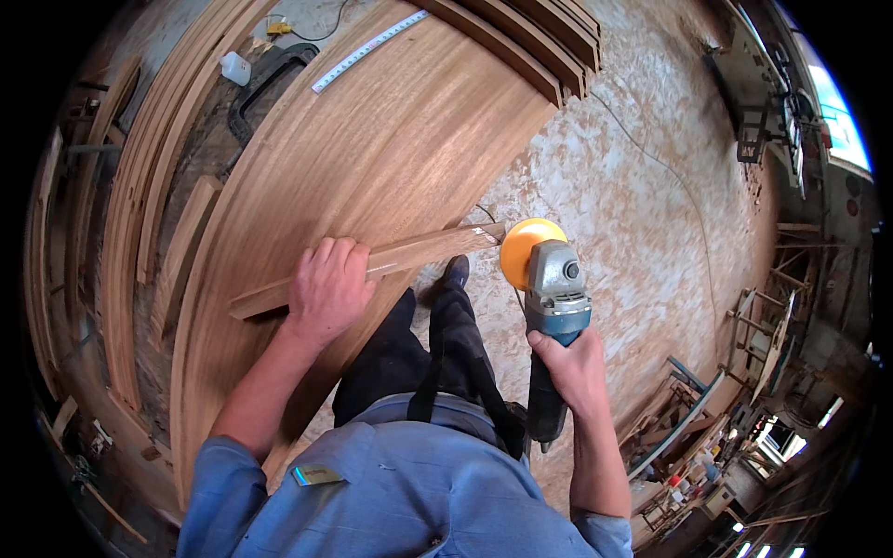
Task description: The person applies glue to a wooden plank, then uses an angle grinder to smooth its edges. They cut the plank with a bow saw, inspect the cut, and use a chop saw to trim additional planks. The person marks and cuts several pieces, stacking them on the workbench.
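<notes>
My left hand (332, 286) is closed over a narrow wooden strip (419, 251), pressing it against the wide wooden panel (372, 139). The strip lies across the panel and its right end juts out past the panel's edge. In my right hand (572, 365) is an angle grinder (555, 298) with a grey head and a blue and black body. Its round yellow disc (530, 246) is right beside the strip's free end; whether they touch I cannot tell. A pale mark shows near that end.
A white ruler (369, 51) lies on the panel near several stacked brown boards (507, 46). Long planks (139, 177), a black clamp (265, 84) and a white bottle (235, 69) are at the left. A cable (674, 177) crosses the dusty floor (642, 232). Wooden frames (688, 400) stand right.
</notes>
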